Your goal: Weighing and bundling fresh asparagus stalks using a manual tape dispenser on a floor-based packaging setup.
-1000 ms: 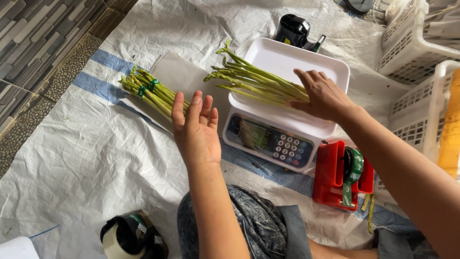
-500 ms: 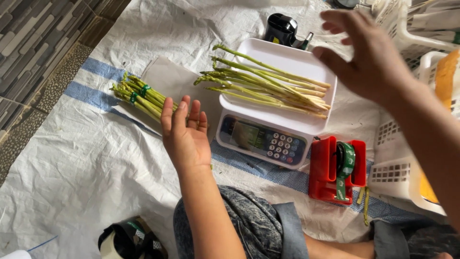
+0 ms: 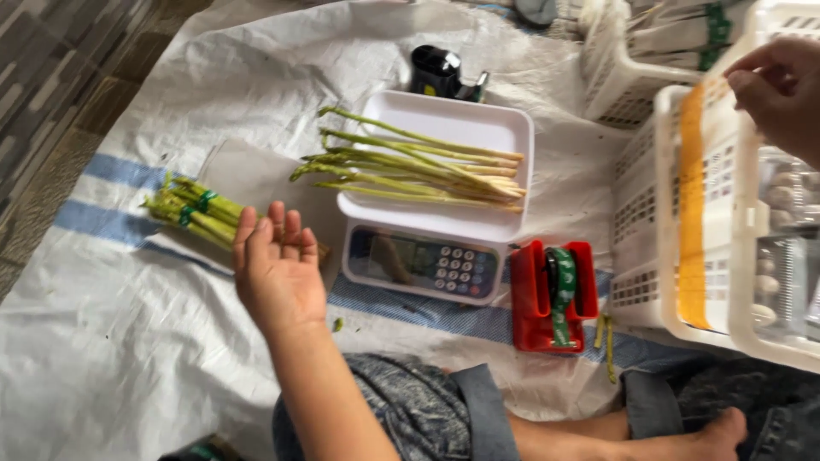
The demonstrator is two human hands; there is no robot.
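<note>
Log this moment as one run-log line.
left hand: open, empty, above tarp beside tied asparagus bundle | right hand: at white basket rim | loose asparagus on scale tray

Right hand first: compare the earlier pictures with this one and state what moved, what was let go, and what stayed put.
The right hand lifted off the loose asparagus stalks on the scale tray, letting them go, and swung right to the white basket, its fingers at the rim. The left hand stayed open, palm up, beside the tied asparagus bundle. Stalks, scale, bundle and red tape dispenser kept their places.
</note>
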